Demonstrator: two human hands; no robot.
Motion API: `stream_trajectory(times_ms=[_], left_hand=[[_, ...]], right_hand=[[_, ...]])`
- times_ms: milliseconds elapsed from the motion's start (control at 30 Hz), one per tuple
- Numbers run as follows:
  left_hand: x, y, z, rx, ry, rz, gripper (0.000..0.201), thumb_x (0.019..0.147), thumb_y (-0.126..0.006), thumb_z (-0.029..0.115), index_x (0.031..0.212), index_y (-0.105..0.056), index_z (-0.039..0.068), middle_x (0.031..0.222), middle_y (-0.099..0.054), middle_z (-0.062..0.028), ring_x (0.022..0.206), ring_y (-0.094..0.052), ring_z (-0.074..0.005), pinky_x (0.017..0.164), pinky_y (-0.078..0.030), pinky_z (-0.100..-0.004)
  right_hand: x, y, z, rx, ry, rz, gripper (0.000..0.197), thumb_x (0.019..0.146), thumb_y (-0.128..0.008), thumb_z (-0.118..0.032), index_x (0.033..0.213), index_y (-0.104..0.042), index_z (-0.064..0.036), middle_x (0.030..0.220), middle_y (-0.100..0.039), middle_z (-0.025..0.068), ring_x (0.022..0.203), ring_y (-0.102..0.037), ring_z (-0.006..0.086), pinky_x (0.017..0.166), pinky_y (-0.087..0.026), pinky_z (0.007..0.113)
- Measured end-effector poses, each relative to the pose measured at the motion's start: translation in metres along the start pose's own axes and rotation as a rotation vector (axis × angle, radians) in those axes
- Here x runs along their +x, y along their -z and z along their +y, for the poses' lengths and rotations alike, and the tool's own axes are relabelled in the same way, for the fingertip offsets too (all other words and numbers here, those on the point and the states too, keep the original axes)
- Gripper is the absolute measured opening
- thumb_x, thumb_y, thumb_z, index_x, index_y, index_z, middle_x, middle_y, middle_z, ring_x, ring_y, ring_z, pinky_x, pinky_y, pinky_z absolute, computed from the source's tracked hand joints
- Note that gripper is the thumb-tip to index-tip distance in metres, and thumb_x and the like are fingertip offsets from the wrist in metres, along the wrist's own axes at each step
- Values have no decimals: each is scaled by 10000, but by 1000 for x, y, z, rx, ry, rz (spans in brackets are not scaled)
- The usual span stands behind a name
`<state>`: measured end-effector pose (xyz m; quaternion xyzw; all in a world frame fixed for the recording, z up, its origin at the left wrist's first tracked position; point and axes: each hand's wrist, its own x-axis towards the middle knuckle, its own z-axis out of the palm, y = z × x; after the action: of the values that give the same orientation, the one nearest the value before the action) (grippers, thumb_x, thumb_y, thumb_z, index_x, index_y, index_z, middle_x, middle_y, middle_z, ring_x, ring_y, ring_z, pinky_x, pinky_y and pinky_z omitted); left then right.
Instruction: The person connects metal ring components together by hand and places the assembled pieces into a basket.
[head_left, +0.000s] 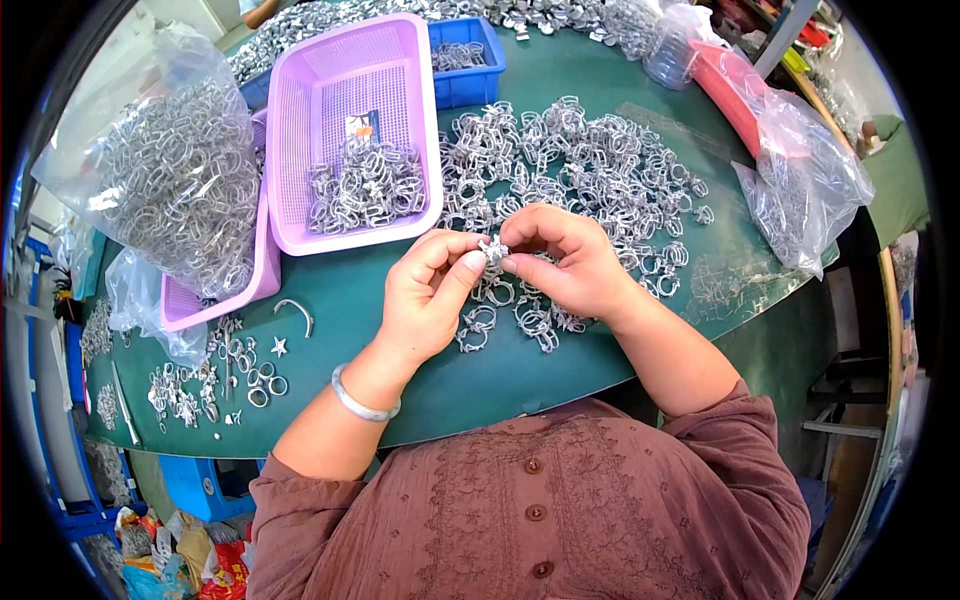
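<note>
Between my two hands is a small silver ring [493, 250] with a knobbly top, pinched by the fingertips of both. My left hand [425, 290] grips it with thumb and forefinger, a pale bangle circling that wrist. From the other side, my right hand [570, 262] pinches it with thumb and forefinger. The ring's exact shape is partly hidden by the fingers. A spread heap of silver rings [600, 160] lies just beyond and under my hands on the green table [400, 410]. A few loose rings [478, 325] rest right below them.
Left of my hands stands a purple mesh basket [285, 170] with silver pieces, beside a bulging clear bag [170, 150] of rings. Sorted rings and a star lie near left. A blue bin [470, 85] stands behind; a red scoop-like tray [728, 95] and plastic bag [800, 200] are right.
</note>
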<state>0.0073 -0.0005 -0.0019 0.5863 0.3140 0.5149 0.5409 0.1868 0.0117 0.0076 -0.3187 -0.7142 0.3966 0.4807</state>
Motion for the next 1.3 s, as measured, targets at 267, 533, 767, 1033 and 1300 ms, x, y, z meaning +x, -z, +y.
stream_trajectory(times_ms=[267, 533, 767, 1033, 1300], left_hand=[[-1, 0, 0, -23, 15, -3, 136, 858, -534, 25, 975, -579, -28, 881, -538, -27, 767, -507, -65, 670, -421, -192], [-1, 0, 0, -34, 21, -5, 141, 863, -528, 32, 983, -575, -27, 881, -539, -24, 762, -507, -63, 661, -422, -190], [0, 0, 0, -4, 12, -7, 160, 868, -509, 27, 1001, -572, -35, 928, -524, -48, 779, -526, -85, 679, -442, -202], [1, -1, -1, -33, -75, -49, 212, 821, -529, -38, 1030, -563, -26, 970, -507, -52, 807, -535, -94, 693, -457, -209], [1, -1, -4, 126, -138, -12, 229, 781, -575, -44, 1008, -570, -8, 939, -520, -49, 773, -541, -87, 659, -459, -207]], right_hand=[[-2, 0, -5, 152, -173, -13, 131, 758, -621, 12, 878, -573, -6, 794, -583, 22, 720, -563, 73, 625, -467, 216], [-2, 0, -6, 232, -237, -28, 136, 765, -619, 7, 893, -574, -7, 806, -590, 17, 740, -560, 70, 647, -468, 215], [-1, 1, -3, 46, -81, -8, 144, 737, -638, 5, 863, -573, -16, 783, -591, 34, 699, -581, 91, 610, -475, 231], [1, 1, -6, -163, 117, 6, 159, 705, -643, 23, 833, -563, -26, 766, -582, 72, 660, -599, 162, 576, -475, 259], [2, 2, -10, -279, 191, -11, 168, 696, -640, 25, 826, -548, -29, 788, -573, 82, 696, -590, 217, 592, -466, 289]])
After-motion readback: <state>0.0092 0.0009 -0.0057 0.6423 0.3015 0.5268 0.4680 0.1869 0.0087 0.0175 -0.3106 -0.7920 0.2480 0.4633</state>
